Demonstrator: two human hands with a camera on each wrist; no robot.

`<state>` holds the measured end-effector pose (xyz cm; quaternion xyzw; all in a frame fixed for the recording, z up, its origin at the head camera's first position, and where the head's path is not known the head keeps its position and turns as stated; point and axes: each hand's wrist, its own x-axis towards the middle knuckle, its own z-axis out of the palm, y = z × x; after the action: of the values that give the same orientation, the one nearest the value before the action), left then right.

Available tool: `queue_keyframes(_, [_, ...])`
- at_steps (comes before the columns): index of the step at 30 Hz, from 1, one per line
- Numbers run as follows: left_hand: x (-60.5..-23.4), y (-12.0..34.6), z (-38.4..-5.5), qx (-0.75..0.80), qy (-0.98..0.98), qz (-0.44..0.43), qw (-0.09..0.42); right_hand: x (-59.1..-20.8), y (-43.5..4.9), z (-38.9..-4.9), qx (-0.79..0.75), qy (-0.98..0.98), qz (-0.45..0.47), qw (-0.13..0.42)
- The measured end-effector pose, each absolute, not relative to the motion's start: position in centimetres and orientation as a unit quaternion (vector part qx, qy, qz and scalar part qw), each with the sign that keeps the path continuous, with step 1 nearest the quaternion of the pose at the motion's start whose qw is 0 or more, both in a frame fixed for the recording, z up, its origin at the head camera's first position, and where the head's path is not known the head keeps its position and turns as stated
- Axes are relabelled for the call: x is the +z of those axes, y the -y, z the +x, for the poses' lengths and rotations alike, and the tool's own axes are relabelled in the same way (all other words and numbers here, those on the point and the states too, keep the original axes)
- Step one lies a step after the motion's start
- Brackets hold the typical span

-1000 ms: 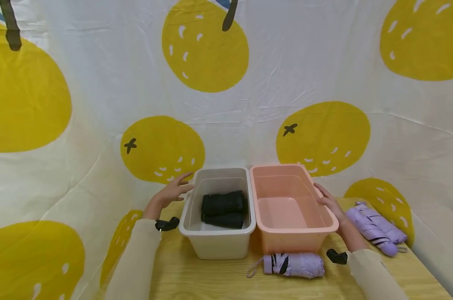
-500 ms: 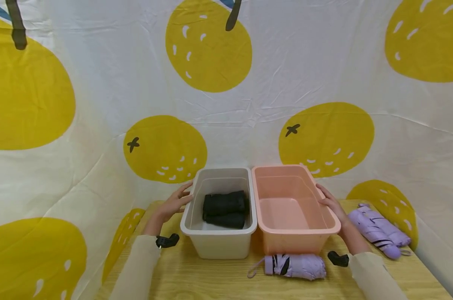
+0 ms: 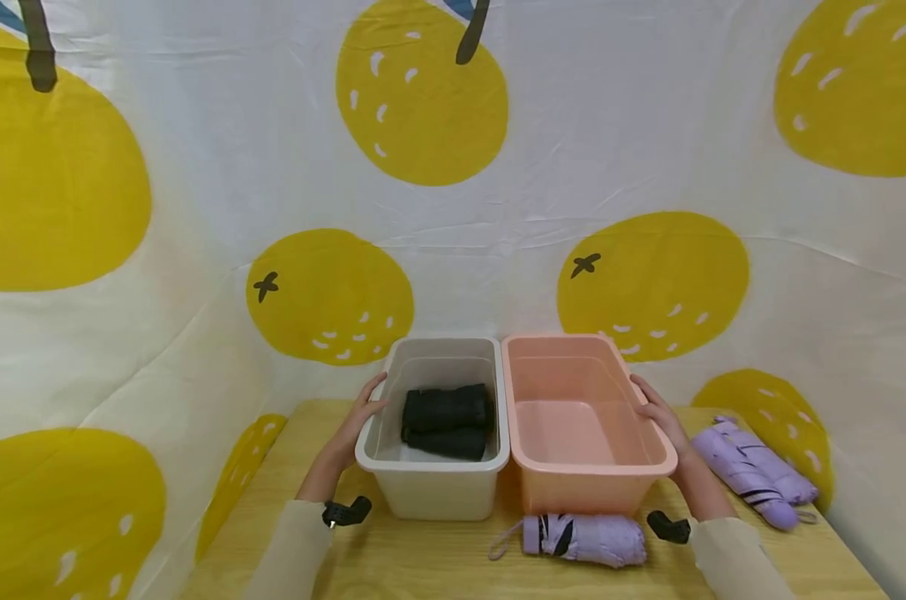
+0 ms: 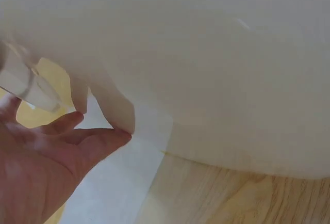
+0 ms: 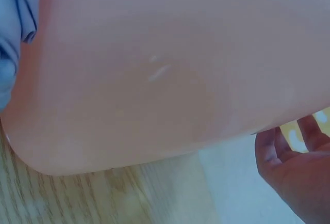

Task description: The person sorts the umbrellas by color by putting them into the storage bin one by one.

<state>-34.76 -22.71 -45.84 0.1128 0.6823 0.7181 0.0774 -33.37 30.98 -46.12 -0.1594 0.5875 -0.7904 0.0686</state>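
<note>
A white bin (image 3: 441, 492) and a pink bin (image 3: 588, 492) stand side by side on the table. My left hand (image 3: 357, 421) rests against the white bin's left rim. In the left wrist view the fingertips (image 4: 121, 135) of that hand meet the rim's underside. My right hand (image 3: 664, 421) lies along the pink bin's right rim with fingers extended, and the right wrist view has its fingers (image 5: 266, 149) at the bin's side. Dark rolled-up bundles (image 3: 448, 408), black and cloth-like, lie inside the white bin. Nothing shows inside the pink bin.
One folded purple umbrella (image 3: 598, 540) with a wrist loop lies in front of the pink bin. Two more folded purple umbrellas (image 3: 753, 471) lie at the right beyond my right forearm. A fruit-patterned cloth (image 3: 483, 208) hangs behind the wooden table (image 3: 392, 567).
My left hand has come in against the white bin's rim from slightly farther out. The right hand stays on the pink bin. Both bins and the umbrellas keep their places.
</note>
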Motion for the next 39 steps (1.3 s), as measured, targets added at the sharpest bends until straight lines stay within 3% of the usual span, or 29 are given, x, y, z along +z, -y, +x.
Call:
queue_keyframes(6, [-45.7, 23.2, -34.0, 0.724, -0.678, 0.111, 0.057, -46.2, -30.0, -33.8, -0.781, -0.604, -0.144, 0.070])
queue_keyframes(23, [-46.4, 22.5, -34.0, 0.762, -0.631, 0.130, 0.070, -46.0, -30.6, -33.7, -0.755, -0.640, -0.133, 0.056])
queue_keyframes(30, [-45.7, 22.7, -34.8, 0.734, -0.664, 0.135, 0.036, -45.0, -31.3, -34.2, -0.724, -0.675, -0.131, 0.060])
queue_keyframes(39, [-45.9, 22.4, -35.2, 0.727, -0.666, 0.147, 0.076, -44.2, -33.3, -33.2, -0.661, -0.741, -0.108, 0.055])
